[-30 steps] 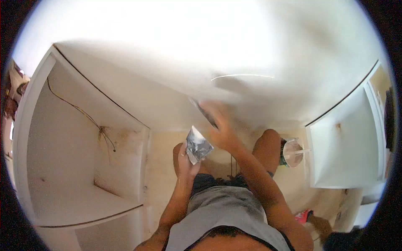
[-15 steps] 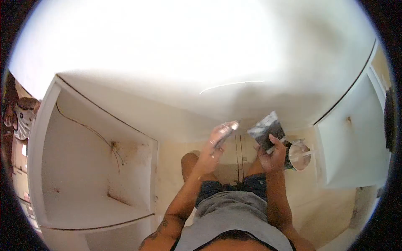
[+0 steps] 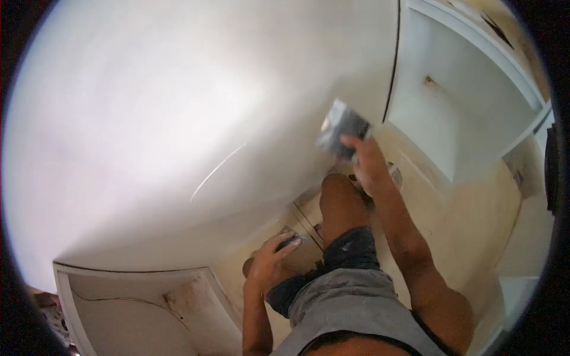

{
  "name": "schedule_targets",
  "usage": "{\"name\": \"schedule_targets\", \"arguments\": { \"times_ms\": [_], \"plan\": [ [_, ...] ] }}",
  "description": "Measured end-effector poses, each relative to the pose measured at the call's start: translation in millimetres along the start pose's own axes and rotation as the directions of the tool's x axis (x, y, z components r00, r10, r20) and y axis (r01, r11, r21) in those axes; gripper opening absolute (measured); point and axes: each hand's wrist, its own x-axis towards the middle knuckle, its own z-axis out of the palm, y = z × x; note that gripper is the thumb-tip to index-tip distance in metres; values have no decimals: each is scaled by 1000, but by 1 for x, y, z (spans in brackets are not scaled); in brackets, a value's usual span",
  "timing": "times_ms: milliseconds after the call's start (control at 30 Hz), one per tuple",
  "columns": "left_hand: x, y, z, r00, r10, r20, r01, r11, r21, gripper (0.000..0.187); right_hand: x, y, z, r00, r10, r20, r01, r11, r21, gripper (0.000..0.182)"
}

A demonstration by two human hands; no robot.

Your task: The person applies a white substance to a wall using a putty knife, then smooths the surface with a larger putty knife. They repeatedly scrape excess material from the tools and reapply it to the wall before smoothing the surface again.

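My right hand (image 3: 367,160) is closed on a dark flat plate (image 3: 347,127) whose far edge carries pale, whitish material. The plate is held up near the white wall panel (image 3: 148,118), and its outline is slightly blurred. Lower down, above my thigh, my left hand (image 3: 270,258) has its fingers around a small dark tool (image 3: 291,238), partly hidden by the fingers. A thin raised white line (image 3: 218,171) curves across the panel between the two hands.
A white open recess (image 3: 463,89) stands at the upper right. Another recess (image 3: 130,320) at the lower left holds a loose cable (image 3: 136,298). A container (image 3: 394,175) is partly hidden behind my right forearm. Part of another person (image 3: 53,314) shows at the far left edge.
The view has turned, tilting the panel and recesses. My right hand has moved up with the plate, away from my left hand, which is now lower, near my thigh.
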Motion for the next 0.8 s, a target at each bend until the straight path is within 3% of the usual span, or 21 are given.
{"name": "schedule_targets", "arguments": {
  "times_ms": [67, 100, 133, 167, 233, 267, 367, 433, 567, 633, 733, 800],
  "plan": [
    [-3, 8, 15, 957, -238, -166, 163, 915, -369, 62, 53, -5, -24, 983, -179, -44, 157, 939, -308, 40],
    [-7, 0, 22, 958, -234, -165, 159, 913, -375, 62, 73, -8, -24, 958, -281, -53, 243, 899, -363, 38],
    [-10, -15, 32, 966, -151, -208, 94, 961, -259, 63, 92, -10, -22, 924, -379, -52, 325, 849, -417, 36],
    [-13, -24, 39, 968, -63, -241, 31, 990, -136, 64, 114, -11, -22, 924, -379, -52, 324, 847, -421, 36],
    [-14, -20, 42, 968, -130, -216, 102, 985, -136, 65, 149, -12, -22, 770, -635, -57, 399, 550, -734, 35],
    [-13, -18, 45, 961, -197, -192, 173, 976, -132, 65, 156, -16, -18, 774, -631, -55, 397, 551, -734, 35],
    [-20, -28, 66, 949, -189, -252, 141, 970, -198, 66, 162, -29, -10, 728, -686, -20, 415, 463, -783, 36],
    [-17, -28, 77, 935, -227, -271, 163, 957, -241, 63, 172, -20, -17, 640, -768, -11, 414, 357, -837, 36],
    [-17, -29, 95, 884, -288, -368, 147, 919, -365, 53, 165, 9, -12, 655, -755, -30, 399, 379, -835, 36],
    [-12, -23, 97, 870, -300, -390, 148, 915, -374, 50, 144, 26, 11, 673, -737, -69, 425, 460, -780, 36],
    [-23, -22, 100, 847, -321, -424, 141, 905, -402, 49, 105, 70, 60, 656, -755, 23, 482, 396, -782, 39],
    [-27, -21, 103, 830, -344, -439, 157, 900, -408, 50, 80, 99, 89, 696, -717, 49, 499, 434, -750, 45]
  ]
}}
